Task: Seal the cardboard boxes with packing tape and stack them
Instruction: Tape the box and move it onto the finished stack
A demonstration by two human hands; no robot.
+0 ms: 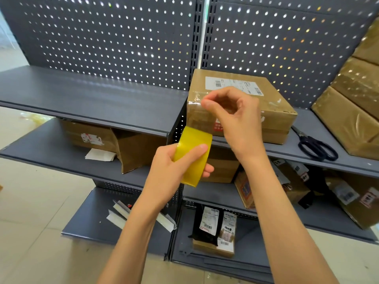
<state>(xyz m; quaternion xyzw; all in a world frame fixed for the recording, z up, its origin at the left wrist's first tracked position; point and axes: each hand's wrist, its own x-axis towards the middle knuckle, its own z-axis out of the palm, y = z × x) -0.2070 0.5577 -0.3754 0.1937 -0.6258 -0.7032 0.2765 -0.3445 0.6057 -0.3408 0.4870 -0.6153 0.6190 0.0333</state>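
Left hand (174, 169) gripped the yellow tape roll (192, 156) at centre frame; right hand (235, 117) pinched the clear tape end (196, 103) at one o'clock, against the cardboard box (272, 111) on the shelf (307, 154).

Two forearms are seen from elbow to wrist, both bare; no sleeves, cuffs or gloves are worn. Left hand (172, 167) & right hand (235, 119) are bare too: no rings, watch or bands are visible on fingers or wrists. Nails are kept short, unpainted. No marks, tattoos or plasters are noted on either arm. Rest of the body is out of view.
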